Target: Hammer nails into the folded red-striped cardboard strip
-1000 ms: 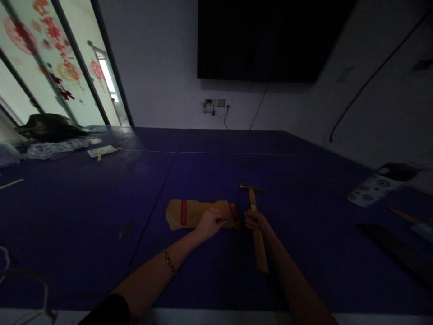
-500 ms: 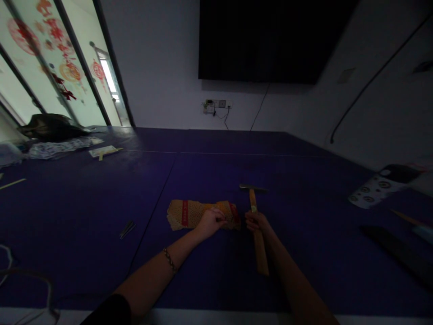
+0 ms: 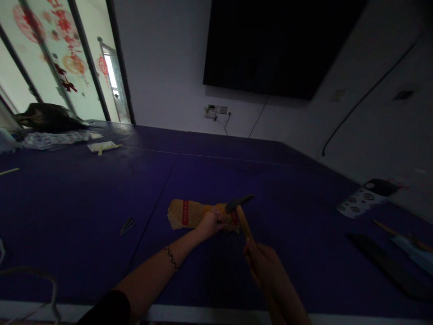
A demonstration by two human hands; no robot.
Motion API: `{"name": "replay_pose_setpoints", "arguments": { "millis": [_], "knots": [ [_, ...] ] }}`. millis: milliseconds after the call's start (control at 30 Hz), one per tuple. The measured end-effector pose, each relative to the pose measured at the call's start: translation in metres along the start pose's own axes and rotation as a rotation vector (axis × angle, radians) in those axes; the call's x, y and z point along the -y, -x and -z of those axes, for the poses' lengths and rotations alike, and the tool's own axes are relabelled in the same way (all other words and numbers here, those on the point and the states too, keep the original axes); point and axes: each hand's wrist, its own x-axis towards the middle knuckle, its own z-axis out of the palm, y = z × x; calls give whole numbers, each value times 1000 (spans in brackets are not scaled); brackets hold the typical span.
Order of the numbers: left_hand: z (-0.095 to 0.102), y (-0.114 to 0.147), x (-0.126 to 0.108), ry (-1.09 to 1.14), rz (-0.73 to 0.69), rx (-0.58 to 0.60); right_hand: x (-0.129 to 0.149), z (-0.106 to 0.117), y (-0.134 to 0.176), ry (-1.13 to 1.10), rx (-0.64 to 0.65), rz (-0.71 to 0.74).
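My right hand is closed around the wooden handle of a hammer. The hammer is tilted, its dark metal head raised near the right end of a flat tan piece with a dotted texture, red lettered bands and an orange patch. Whether the head touches that piece cannot be told. My left hand rests on the piece's right half, fingers pinched together; anything between the fingertips is too small to make out. A few thin grey metal pieces, perhaps nails, lie to the left on the purple tabletop.
At the right stand a patterned white container and a long dark flat object. A white tray and a dark bag lie at the far left. A pale cable loops at the near left. Behind is a wall-mounted screen.
My right hand has lifted the hammer and swung its head left, over the tan piece's right end. My left hand stays in place. The view has tilted slightly.
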Motion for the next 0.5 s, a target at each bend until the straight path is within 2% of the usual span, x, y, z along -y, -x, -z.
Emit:
{"name": "replay_pose_setpoints", "arguments": {
  "millis": [133, 333, 500],
  "knots": [
    [0, 0, -2, -12, 26, -9, 7, -12, 27, 171, -95, 54],
    [1, 0, -6, -23, 32, -12, 8, -10, 23, 479, -173, 223],
    [0, -1, -7, -19, 36, -19, 1, -9, 19, 454, -165, 162]
  ]
}}
